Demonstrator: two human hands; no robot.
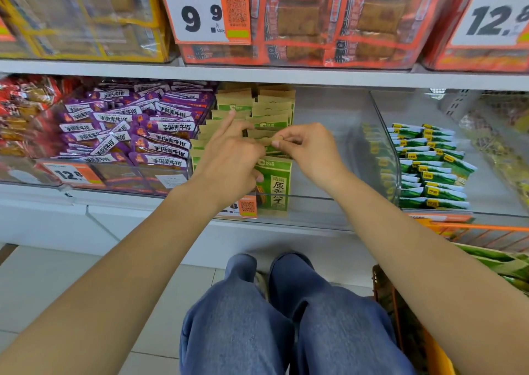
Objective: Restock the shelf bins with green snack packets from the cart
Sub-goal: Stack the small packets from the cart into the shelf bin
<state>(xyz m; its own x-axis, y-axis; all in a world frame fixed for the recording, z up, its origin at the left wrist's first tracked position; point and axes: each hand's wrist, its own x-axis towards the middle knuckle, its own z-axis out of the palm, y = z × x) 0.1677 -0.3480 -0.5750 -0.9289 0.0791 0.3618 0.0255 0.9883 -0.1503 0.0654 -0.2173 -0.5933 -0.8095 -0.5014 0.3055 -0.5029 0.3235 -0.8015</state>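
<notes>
On the middle shelf, far left, a clear bin [17, 171] is stuffed with red snack packs [25, 111]. Next to it, purple packets [137, 128] are heaped in another clear bin [120, 174], with an orange 12.8 price tag [73, 174] stuck on its front. The middle bin [315, 202] is where the green snack packets [273, 185] are stood upright in rows; only its left part is filled, and bare shelf is seen on its right side. The left hand [229, 151] is laid over those rows, index finger stretched out and the other fingers curled down onto the packet tops, so a packet seems to be gripped, though the exact hold is hidden. A kraft-brown packet top edge [267, 140] is pinched narrowly by the right hand [312, 148] between thumb and fingertips. Further right, green-and-white packets [429, 165] are stacked in a curved clear bin [383, 134], and yellowish packs [498, 157] are blurred at the edge.

On the shelf above, yellow-wrapped packs [83, 16] and orange-wrapped tofu packs [329, 22] are shown, with 9.9 [204, 13] and 12.8 signs [498, 16]. An orange cart [400, 303] holding more green packets [498, 263] is parked lower right. Pale floor tiles [71, 277] and blue-jeaned knees [257, 317] are seen below.
</notes>
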